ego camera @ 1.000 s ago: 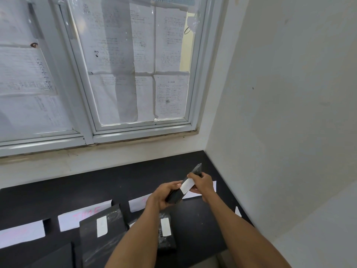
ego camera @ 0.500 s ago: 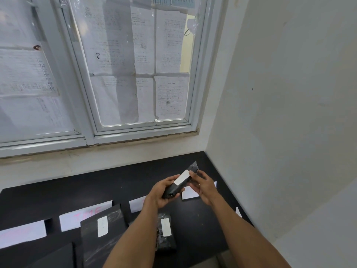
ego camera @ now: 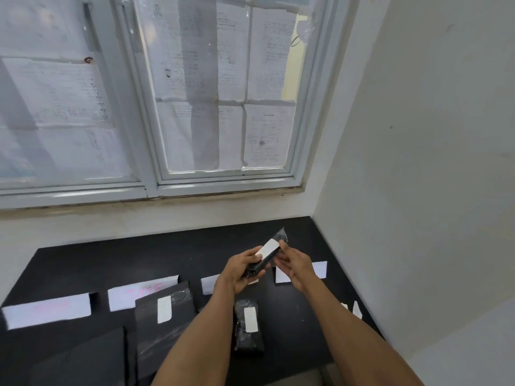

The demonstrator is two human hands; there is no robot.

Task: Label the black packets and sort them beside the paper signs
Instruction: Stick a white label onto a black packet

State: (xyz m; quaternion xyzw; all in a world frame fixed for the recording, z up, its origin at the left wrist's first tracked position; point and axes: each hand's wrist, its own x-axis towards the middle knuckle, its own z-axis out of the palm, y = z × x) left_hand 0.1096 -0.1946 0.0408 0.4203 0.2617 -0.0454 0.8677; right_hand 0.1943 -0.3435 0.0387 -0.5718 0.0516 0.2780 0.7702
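Observation:
I hold a small black packet [ego camera: 267, 256] with a white label on it, tilted, above the black table [ego camera: 117, 263]. My left hand [ego camera: 241, 270] grips its lower end. My right hand [ego camera: 294, 264] touches its upper right edge with the fingertips. Paper signs lie in a row across the table: one [ego camera: 48, 310] at the far left, one [ego camera: 142, 292] with pink writing, one [ego camera: 210, 284] partly behind my left wrist, one [ego camera: 320, 270] behind my right hand. A large labelled black packet [ego camera: 164, 324] lies below the second sign. A small labelled packet [ego camera: 248, 327] lies between my forearms.
An unlabelled black sheet or packet [ego camera: 83, 360] lies at the table's front left. Small white label scraps [ego camera: 354, 309] sit near the right edge. A white wall [ego camera: 418, 162] bounds the table on the right, a papered window [ego camera: 223, 93] stands behind it.
The held packet has risen slightly and turned, so its label faces up more. My right hand has slid from gripping its far end to touching its edge.

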